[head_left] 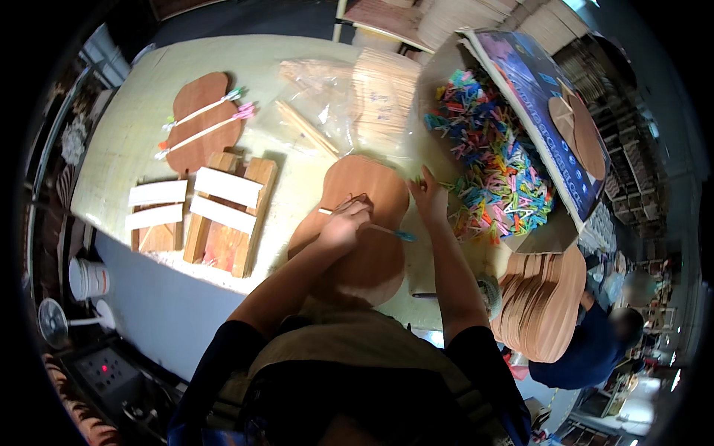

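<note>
A brown guitar-shaped wooden panel (364, 271) lies on the table in front of me. Across its waist runs a thin pale wooden strip (381, 228), with a blue clothespin (404, 236) at the right end. My left hand (348, 223) is closed over the strip's middle, fingers curled against the panel, hiding part of both. To the right of the panel, my right hand (429, 197) is pinched around what looks like a small green clothespin, partly hidden. Beside it stands an open cardboard box (520, 111) heaped with multicoloured clothespins (494, 156).
Another panel (204, 123) with two clipped strips lies far left. Nearer are wooden jigs (256, 215) with white bars. Bundled wood strips (383, 93) lie in plastic at the back. Stacked panels (539, 305) stand at right; beyond them a person (584, 346) bends over.
</note>
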`<state>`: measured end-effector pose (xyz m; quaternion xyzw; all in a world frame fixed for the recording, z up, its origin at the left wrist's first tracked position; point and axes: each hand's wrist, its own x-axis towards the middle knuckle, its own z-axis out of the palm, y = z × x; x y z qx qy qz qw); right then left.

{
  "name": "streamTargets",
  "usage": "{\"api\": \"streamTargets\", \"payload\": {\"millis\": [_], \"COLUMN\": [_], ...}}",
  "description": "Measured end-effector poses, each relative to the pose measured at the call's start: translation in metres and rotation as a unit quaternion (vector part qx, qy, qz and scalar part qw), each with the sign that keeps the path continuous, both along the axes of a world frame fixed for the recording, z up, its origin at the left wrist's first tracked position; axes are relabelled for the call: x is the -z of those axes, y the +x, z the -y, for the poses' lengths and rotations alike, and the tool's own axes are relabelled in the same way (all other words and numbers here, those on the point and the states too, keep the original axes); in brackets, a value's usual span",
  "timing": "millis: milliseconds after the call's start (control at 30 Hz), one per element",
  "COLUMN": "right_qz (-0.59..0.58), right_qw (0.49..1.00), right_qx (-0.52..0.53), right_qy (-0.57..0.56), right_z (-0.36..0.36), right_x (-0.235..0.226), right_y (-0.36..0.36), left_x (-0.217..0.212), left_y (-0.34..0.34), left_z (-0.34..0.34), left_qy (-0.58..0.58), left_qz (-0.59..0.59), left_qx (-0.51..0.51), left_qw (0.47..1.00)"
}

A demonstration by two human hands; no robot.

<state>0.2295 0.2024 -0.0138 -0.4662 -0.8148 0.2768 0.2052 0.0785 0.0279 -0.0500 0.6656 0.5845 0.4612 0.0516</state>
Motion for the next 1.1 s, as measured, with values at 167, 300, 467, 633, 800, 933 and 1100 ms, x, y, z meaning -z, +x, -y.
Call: {"api": "streamTargets", "payload": {"millis": [167,300,467,633,800,933,1100], "right_qz": [-0.232,-0.167,0.064,0.05,0.034,0.196,0.133], "right_qw": [0.877,0.833,0.814,0.837,0.999,0.953,0.967], "right_qx": [-0.14,-0.199,-0.301,-0.301,-0.015,-0.03,-0.083], "right_qy": [-0.398,-0.488,-0.492,-0.454,0.038,0.228,0.201], "right_z": [0.034,0.07,0.073,0.067,-0.01,-0.012,0.026], "right_x": [-0.013,-0.003,0.013,-0.015,0.002,0.073,0.085], "right_y": [-0.09,-0.157,-0.179,-0.164,-0.048,0.061,0.089], "left_x": [-0.001,-0.015,0.0,-0.009,-0.01,-0.008,-0.026], "left_y": [0.0,0.001,0.004,-0.001,-0.015,-0.015,-0.028], "left_z": [0.001,0.01,0.008,0.008,0.011,0.008,0.014], "left_qy": [-0.007,-0.128,-0.104,0.036,0.027,-0.005,-0.084], "left_qz": [0.037,0.187,0.151,0.04,0.02,0.058,0.083], "left_qx": [0.023,0.046,0.008,-0.006,-0.005,0.029,0.04], "left_qw": [0.999,0.973,0.983,0.999,0.999,0.998,0.992]}}
